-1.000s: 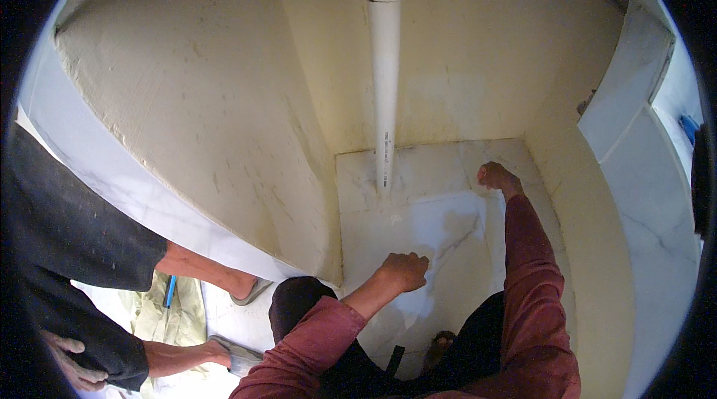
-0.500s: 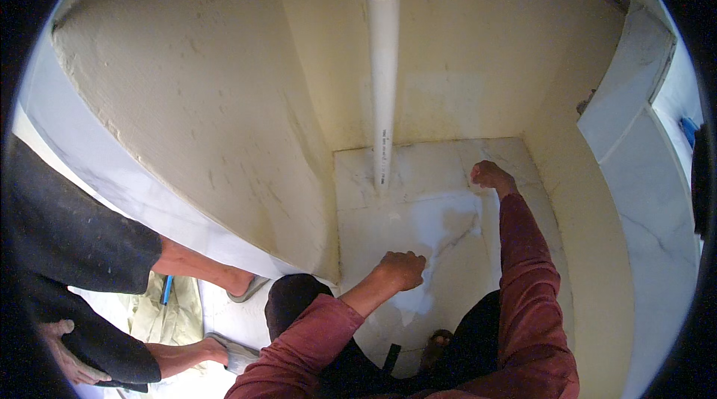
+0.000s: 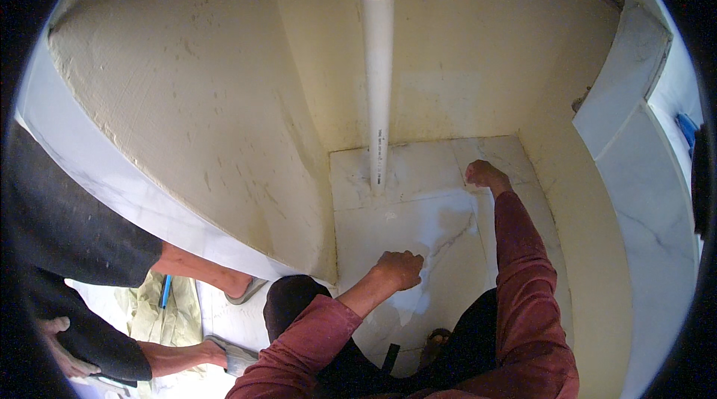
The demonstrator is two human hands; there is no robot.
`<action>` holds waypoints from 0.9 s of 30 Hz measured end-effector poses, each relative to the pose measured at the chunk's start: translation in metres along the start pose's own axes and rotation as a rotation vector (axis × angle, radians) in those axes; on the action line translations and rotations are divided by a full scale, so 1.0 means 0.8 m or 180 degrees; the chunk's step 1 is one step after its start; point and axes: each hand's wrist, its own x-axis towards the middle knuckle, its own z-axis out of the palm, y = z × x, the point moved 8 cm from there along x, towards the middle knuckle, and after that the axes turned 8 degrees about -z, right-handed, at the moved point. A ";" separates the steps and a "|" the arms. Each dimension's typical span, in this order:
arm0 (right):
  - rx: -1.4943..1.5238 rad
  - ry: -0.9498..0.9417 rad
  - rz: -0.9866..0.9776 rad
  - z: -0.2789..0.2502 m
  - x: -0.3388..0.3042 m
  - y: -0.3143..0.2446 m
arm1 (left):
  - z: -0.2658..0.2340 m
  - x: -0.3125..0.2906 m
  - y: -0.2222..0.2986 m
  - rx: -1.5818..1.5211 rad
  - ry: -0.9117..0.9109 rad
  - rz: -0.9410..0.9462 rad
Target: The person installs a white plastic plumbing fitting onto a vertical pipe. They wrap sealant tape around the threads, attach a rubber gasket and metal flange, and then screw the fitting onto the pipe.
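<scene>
My right hand [image 3: 488, 176] is closed and low over the white marbled floor tiles [image 3: 373, 233], close to a joint between them near the back. Its fingers curl inward, and anything in them is too small or hidden to make out. Nearer to me, my left hand [image 3: 401, 270] hovers above the same tiles with its fingers curled into a loose fist. Whether it holds something cannot be seen. A white plastic pipe [image 3: 379, 85] comes down from above and meets the floor at the back, left of my right hand.
Cream walls enclose the niche, with a curved partition [image 3: 202, 115] on the left and a tiled edge [image 3: 635, 137] on the right. Beyond the partition, another person's legs [image 3: 202, 268] and hand [image 3: 63, 350] show beside a crumpled yellowish sheet [image 3: 168, 317] bearing a blue stick-like item [image 3: 165, 292].
The whole view has shifted slightly. Both my hands keep nearly the same place and pose over the tiles.
</scene>
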 end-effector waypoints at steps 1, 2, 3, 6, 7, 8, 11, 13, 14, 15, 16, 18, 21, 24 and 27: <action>0.0019 0.0003 0.0122 -0.005 -0.007 0.011 | -0.001 0.002 0.005 0.0019 0.0007 0.0025; -0.0073 -0.0047 0.0138 -0.012 -0.007 0.018 | -0.001 0.003 0.010 0.0038 0.0013 0.0050; -0.0166 -0.0096 0.0157 -0.019 -0.010 0.025 | -0.003 0.004 0.015 0.0046 0.0055 0.0109; -0.0181 -0.0244 0.0227 -0.013 -0.006 -0.004 | -0.003 -0.002 0.005 0.0018 0.0103 0.0053; -0.0294 -0.0225 0.0060 -0.017 -0.008 -0.009 | -0.003 -0.002 0.006 0.0007 0.0113 0.0062; -0.0405 -0.0208 -0.0111 -0.020 -0.009 -0.016 | -0.004 -0.003 0.007 -0.0003 0.0123 0.0068; -0.0530 -0.0251 -0.0215 -0.021 -0.008 -0.021 | -0.004 -0.003 0.006 -0.0034 0.0138 0.0044; -0.0527 -0.0249 -0.0136 -0.021 -0.008 -0.011 | -0.005 -0.001 0.007 -0.0036 0.0153 0.0048; -0.0519 -0.0215 -0.0087 -0.021 -0.008 -0.002 | -0.006 0.000 0.010 -0.0033 0.0163 0.0071; -0.0590 -0.0206 -0.0076 -0.025 -0.010 0.009 | -0.006 0.001 0.013 -0.0027 0.0148 0.0107; -0.0643 -0.0213 -0.0092 -0.023 -0.009 0.010 | -0.005 0.002 0.012 -0.0021 0.0127 0.0112; -0.0841 -0.0337 -0.0328 -0.004 0.003 -0.034 | -0.004 -0.004 -0.004 -0.0077 0.0075 -0.0075; -0.0938 -0.0198 -0.0160 -0.022 -0.007 0.012 | -0.017 -0.004 0.018 -0.0131 0.0061 0.0014; -0.0736 -0.0024 -0.0301 -0.026 -0.001 -0.018 | -0.015 -0.010 0.008 -0.0069 0.0055 -0.0062; -0.0597 0.0224 -0.0233 -0.036 -0.003 -0.018 | -0.004 0.000 0.004 -0.0007 0.0110 0.0019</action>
